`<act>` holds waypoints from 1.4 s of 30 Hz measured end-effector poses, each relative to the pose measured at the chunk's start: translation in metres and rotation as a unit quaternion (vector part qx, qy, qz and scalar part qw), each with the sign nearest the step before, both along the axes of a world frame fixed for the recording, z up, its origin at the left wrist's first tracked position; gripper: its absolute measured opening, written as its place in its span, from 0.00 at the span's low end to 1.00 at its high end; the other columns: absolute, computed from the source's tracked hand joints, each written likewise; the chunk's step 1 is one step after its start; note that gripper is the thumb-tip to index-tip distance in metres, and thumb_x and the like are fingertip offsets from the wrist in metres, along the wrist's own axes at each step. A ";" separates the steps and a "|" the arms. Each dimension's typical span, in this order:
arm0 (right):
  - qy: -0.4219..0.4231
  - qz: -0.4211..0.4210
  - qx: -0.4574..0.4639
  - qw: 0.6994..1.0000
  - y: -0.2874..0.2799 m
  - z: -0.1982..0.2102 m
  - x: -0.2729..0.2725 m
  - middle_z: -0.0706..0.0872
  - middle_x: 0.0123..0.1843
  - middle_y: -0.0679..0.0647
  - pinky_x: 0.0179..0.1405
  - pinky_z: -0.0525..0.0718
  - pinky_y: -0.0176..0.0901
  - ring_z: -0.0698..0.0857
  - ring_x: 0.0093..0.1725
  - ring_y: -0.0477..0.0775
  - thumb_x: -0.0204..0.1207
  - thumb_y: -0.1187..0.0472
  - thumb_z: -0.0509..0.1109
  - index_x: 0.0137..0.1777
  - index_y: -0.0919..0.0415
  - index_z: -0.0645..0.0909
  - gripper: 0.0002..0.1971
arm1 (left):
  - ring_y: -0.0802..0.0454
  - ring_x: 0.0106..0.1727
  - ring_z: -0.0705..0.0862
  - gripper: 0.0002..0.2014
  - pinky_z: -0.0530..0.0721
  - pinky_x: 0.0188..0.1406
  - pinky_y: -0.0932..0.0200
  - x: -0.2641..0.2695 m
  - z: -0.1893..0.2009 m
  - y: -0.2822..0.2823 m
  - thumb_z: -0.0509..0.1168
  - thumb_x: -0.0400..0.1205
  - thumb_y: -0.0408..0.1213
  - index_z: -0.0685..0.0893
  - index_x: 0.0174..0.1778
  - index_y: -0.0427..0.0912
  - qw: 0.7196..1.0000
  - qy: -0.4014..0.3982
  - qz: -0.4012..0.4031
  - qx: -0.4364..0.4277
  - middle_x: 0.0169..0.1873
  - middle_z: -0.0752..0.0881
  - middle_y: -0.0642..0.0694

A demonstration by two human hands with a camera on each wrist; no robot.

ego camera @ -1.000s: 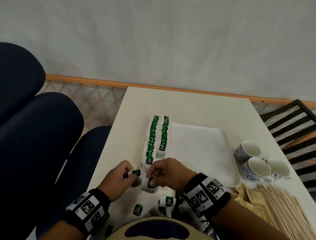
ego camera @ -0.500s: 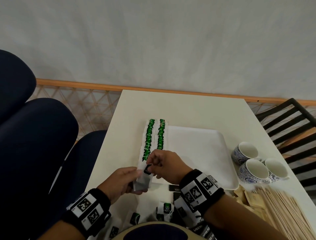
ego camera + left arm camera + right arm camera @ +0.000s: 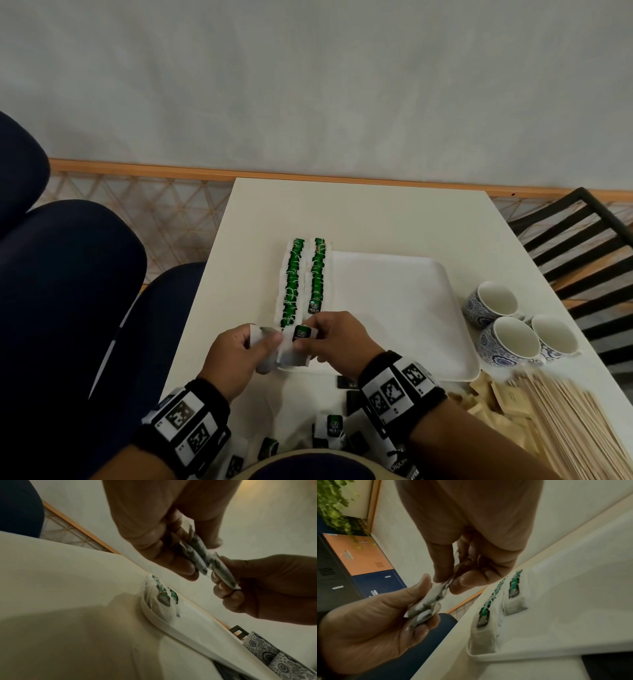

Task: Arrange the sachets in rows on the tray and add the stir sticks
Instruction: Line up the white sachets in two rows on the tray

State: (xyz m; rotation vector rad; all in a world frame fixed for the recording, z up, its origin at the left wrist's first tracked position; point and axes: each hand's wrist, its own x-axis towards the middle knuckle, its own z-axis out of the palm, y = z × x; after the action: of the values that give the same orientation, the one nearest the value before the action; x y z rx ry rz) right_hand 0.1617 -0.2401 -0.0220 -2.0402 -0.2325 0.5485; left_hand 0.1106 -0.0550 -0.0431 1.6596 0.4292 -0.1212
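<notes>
A white tray lies on the white table, with two rows of green-labelled tea sachets along its left side. My left hand grips a small bunch of sachets just above the tray's near left corner. My right hand pinches one green-labelled sachet from that bunch between thumb and fingers. In the right wrist view the held sachets span both hands beside the rows' near ends. A pile of wooden stir sticks lies at the table's right front.
Three blue-patterned cups stand right of the tray. Brown sachets lie beside the sticks. Loose green and black sachets are scattered at the front edge. Dark blue chairs stand left, a black slatted chair right.
Both hands have moved forward from the loose pile to the tray's near left corner. The left hand has gathered its sachets into a bunch, and the right pinches one off it.
</notes>
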 end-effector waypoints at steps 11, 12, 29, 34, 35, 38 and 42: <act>-0.023 0.008 -0.190 0.981 -0.019 -0.033 0.035 0.84 0.41 0.52 0.40 0.74 0.38 0.80 0.44 0.53 0.80 0.57 0.68 0.44 0.57 0.82 0.06 | 0.44 0.32 0.80 0.14 0.87 0.40 0.41 0.003 -0.014 0.010 0.69 0.81 0.42 0.86 0.31 0.41 0.990 0.003 -0.018 0.142 0.28 0.82 0.37; -0.023 0.008 -0.192 0.981 -0.016 -0.034 0.038 0.83 0.42 0.51 0.43 0.73 0.38 0.79 0.44 0.53 0.81 0.57 0.68 0.47 0.58 0.84 0.05 | 0.41 0.33 0.82 0.11 0.87 0.42 0.40 0.003 -0.015 0.011 0.70 0.80 0.41 0.86 0.33 0.42 0.989 0.005 -0.025 0.146 0.30 0.84 0.37; 0.006 -0.049 -0.185 0.982 -0.002 -0.050 0.041 0.80 0.50 0.50 0.39 0.75 0.39 0.79 0.46 0.52 0.63 0.48 0.84 0.56 0.52 0.64 0.33 | 0.33 0.42 0.86 0.11 0.89 0.44 0.39 -0.001 -0.018 0.015 0.67 0.81 0.32 0.88 0.37 0.51 0.993 0.001 -0.046 0.106 0.36 0.88 0.37; -0.010 -0.052 -0.197 0.979 0.001 -0.052 0.044 0.78 0.52 0.50 0.42 0.74 0.41 0.78 0.47 0.53 0.64 0.50 0.83 0.55 0.52 0.62 0.33 | 0.48 0.30 0.82 0.12 0.87 0.42 0.40 0.001 -0.015 0.013 0.67 0.81 0.32 0.88 0.35 0.50 0.992 -0.001 -0.060 0.111 0.32 0.86 0.38; -0.010 -0.051 -0.198 0.979 0.001 -0.052 0.044 0.78 0.52 0.50 0.41 0.74 0.41 0.78 0.47 0.53 0.64 0.49 0.83 0.56 0.52 0.61 0.33 | 0.51 0.29 0.80 0.11 0.87 0.41 0.41 0.002 -0.015 0.013 0.67 0.82 0.32 0.88 0.36 0.50 0.992 -0.001 -0.064 0.112 0.31 0.86 0.39; -0.019 -0.074 -0.174 0.982 0.000 -0.046 0.041 0.79 0.52 0.51 0.37 0.73 0.38 0.79 0.46 0.51 0.66 0.47 0.81 0.55 0.51 0.64 0.30 | 0.54 0.29 0.78 0.12 0.87 0.40 0.44 0.004 -0.016 0.014 0.66 0.82 0.32 0.87 0.35 0.50 0.990 -0.001 -0.080 0.117 0.27 0.84 0.46; -0.078 -0.052 -0.096 0.991 0.003 -0.031 0.029 0.83 0.42 0.45 0.41 0.78 0.37 0.81 0.41 0.45 0.77 0.42 0.70 0.48 0.50 0.75 0.13 | 0.54 0.32 0.81 0.12 0.85 0.38 0.48 0.005 -0.017 0.016 0.66 0.82 0.33 0.89 0.37 0.52 0.988 -0.012 -0.092 0.123 0.31 0.88 0.49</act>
State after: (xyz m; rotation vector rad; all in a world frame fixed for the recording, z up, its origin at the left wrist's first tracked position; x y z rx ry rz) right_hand 0.1912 -0.2369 -0.0528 -2.2715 -0.1702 0.3592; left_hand 0.1154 -0.0392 -0.0602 1.9422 0.2797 -0.1918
